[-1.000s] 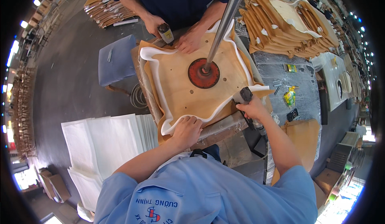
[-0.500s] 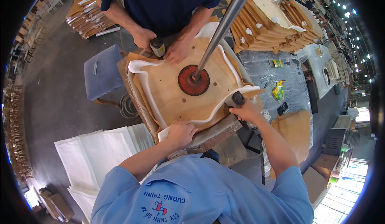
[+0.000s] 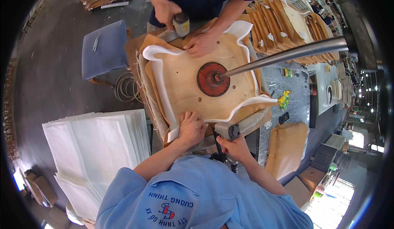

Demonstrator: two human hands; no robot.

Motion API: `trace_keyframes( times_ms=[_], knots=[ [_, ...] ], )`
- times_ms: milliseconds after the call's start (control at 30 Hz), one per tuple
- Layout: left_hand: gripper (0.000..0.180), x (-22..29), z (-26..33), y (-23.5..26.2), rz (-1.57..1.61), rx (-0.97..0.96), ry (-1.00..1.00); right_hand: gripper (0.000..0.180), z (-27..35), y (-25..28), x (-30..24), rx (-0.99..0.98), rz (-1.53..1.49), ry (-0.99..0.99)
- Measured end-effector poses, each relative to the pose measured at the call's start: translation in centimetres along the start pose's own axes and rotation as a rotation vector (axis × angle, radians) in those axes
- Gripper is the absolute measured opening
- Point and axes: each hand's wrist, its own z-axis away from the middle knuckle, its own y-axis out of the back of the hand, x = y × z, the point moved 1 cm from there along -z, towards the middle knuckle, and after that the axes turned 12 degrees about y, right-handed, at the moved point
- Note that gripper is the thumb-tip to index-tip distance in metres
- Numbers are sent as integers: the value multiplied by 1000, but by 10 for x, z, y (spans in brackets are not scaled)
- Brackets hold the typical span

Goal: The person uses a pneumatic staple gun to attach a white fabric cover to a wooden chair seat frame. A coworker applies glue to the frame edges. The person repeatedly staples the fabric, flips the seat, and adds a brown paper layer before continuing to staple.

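Note:
A wooden seat panel [image 3: 180, 85] lies underside up, with a brown cover [image 3: 155, 81] and white padding [image 3: 164, 102] rising around its edges. A red disc [image 3: 213, 79] on a metal rod [image 3: 287, 57] rests on its middle. My left hand [image 3: 191, 128] is bent over the near-left edge, holding the cover against the panel; its grip is partly hidden. My right hand [image 3: 234, 146] is closed round the handle of a grey staple gun [image 3: 227, 130], its head close to the near edge. Opposite, a co-worker's hand [image 3: 167, 13] holds another staple gun [image 3: 181, 24], the other hand [image 3: 202, 43] pressing the far edge.
White padding sheets [image 3: 94, 147] are stacked at the left, beyond them a blue cushioned seat [image 3: 104, 50]. On the right, a plastic-covered table [image 3: 293, 91] bears small yellow-green boxes [image 3: 283, 99], a phone [image 3: 284, 117] and brown sheets [image 3: 287, 147]. Covered panels [image 3: 283, 28] are piled far right.
My right hand has brought the staple gun left and nearer to me, beside my left hand. The fingers of my left hand now reach further over the panel. The rod leans further right.

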Motion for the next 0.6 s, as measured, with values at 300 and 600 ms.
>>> trace_keyframes(
  times_ms=[300, 600],
  knots=[
    [20, -2, -2, -4, 2, 6, 28, 15, -9, -19, -7, 42, -9, -26],
    [17, -7, 0, -7, 0, 54, -19, 18, -10, -37, -12, 108, 136, -53]
  ],
)
